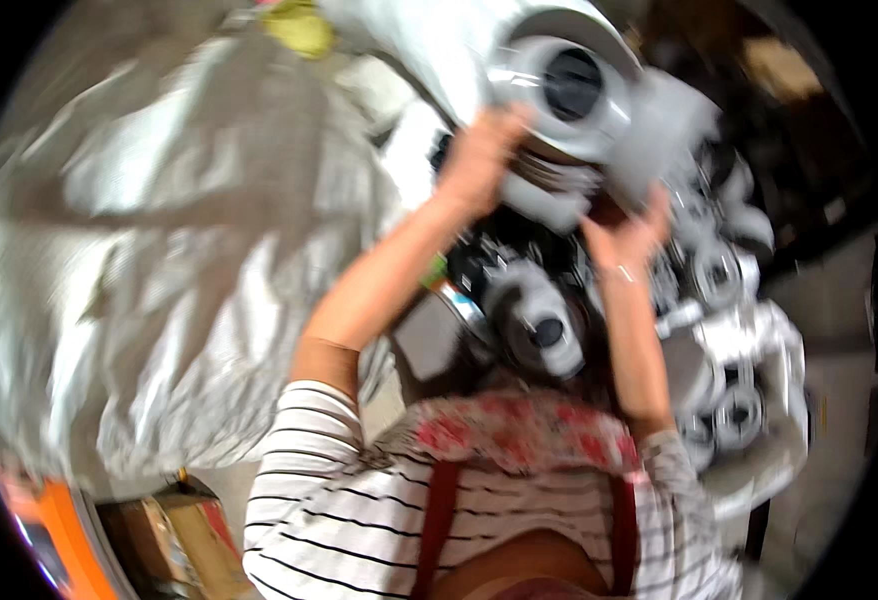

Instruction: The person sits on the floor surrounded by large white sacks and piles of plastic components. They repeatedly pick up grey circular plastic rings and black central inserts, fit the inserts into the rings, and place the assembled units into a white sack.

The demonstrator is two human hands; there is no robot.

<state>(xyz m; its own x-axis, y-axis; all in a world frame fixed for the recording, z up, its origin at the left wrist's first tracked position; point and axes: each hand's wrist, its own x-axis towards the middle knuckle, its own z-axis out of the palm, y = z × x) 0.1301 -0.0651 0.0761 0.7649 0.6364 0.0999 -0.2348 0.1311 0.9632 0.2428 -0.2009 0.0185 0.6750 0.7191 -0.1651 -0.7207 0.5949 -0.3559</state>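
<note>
A large round white-and-grey plastic part with a dark centre (pixel 571 84) sits at the upper middle, blurred by motion. My left hand (pixel 481 155) is at its left edge, with the fingers closed over the rim. Just below and to the right, my right hand (pixel 631 232) has its thumb and fingers spread apart, near the underside of a pale grey curved piece (pixel 662 130). A stack of thin rings or plates shows under the round part. Closer to me lies another grey round part with a black centre (pixel 547 332).
A big white woven sack (pixel 179 250) fills the left side. More grey and clear round parts (pixel 716 272) are heaped at the right, above a white bag (pixel 774 400) holding similar pieces. A cardboard box (pixel 187 540) and an orange object (pixel 67 535) stand at lower left.
</note>
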